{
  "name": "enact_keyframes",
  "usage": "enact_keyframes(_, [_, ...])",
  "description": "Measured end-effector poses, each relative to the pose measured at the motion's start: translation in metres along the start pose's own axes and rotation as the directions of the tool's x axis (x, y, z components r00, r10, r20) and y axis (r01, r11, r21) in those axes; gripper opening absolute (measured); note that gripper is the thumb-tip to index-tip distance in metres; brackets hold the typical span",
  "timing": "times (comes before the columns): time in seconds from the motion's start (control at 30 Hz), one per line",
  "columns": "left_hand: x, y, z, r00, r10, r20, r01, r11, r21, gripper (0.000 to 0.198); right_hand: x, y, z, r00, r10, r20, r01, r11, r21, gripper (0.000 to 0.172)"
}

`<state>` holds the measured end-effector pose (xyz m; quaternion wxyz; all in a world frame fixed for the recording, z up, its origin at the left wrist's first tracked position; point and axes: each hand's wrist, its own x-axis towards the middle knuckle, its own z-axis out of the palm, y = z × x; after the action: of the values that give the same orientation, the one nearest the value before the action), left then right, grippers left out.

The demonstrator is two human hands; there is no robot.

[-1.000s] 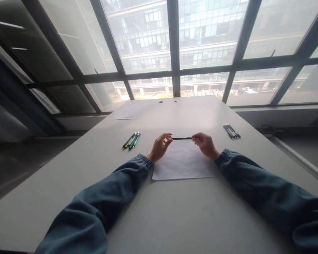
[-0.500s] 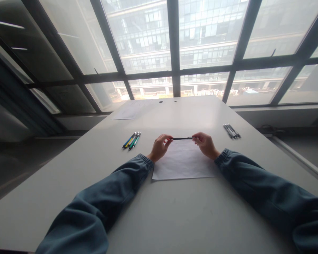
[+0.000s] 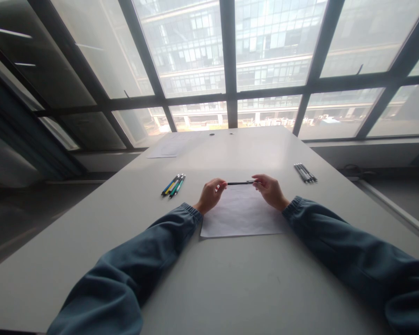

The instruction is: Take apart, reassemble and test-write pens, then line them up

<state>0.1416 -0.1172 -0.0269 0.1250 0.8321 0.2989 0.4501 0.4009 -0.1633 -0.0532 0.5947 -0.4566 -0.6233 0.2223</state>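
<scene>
A dark, slim pen (image 3: 239,183) is held level between my two hands, over the far part of a white sheet of paper (image 3: 242,218). Its left end is pinched between the thumb and fingers of my left hand (image 3: 211,194). At the other end, where a clip shows, my right hand (image 3: 269,190) grips it with thumb and fingers. To the left of my left hand lies a bunch of coloured pens (image 3: 173,185), blue, yellow and green among them. Several grey and black pens (image 3: 305,172) lie side by side beyond my right hand.
All this is on a long white table (image 3: 230,279) that reaches toward large windows (image 3: 268,107). More paper (image 3: 165,148) lies at its far left edge. Small dark round spots (image 3: 212,134) mark the far end. A dark curtain (image 3: 24,125) hangs at the left.
The fingers of my right hand have shifted slightly at the clip end of the pen, the index finger lifting a little. My left hand stays nearly still, and the other pens have not moved.
</scene>
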Motion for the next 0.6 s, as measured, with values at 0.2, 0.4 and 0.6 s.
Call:
enact_keyframes(0.2, [0.000, -0.001, 0.000, 1.000, -0.023, 0.006, 0.023, 1.000, 0.001, 0.042, -0.001, 0.000, 0.000, 0.996, -0.070, 0.049, 0.074, 0.994, -0.077, 0.023])
enact_keyframes(0.4, [-0.002, -0.002, 0.000, 0.997, -0.043, 0.061, 0.044, 0.999, -0.004, 0.048, -0.005, -0.010, 0.001, 0.979, -0.106, 0.176, 0.132, 0.982, -0.137, 0.017])
enact_keyframes(0.6, [-0.003, 0.000, 0.000, 0.992, -0.072, 0.107, 0.073, 0.997, -0.012, 0.054, -0.005, -0.008, 0.001, 0.966, -0.144, 0.213, 0.180, 0.971, -0.161, 0.013])
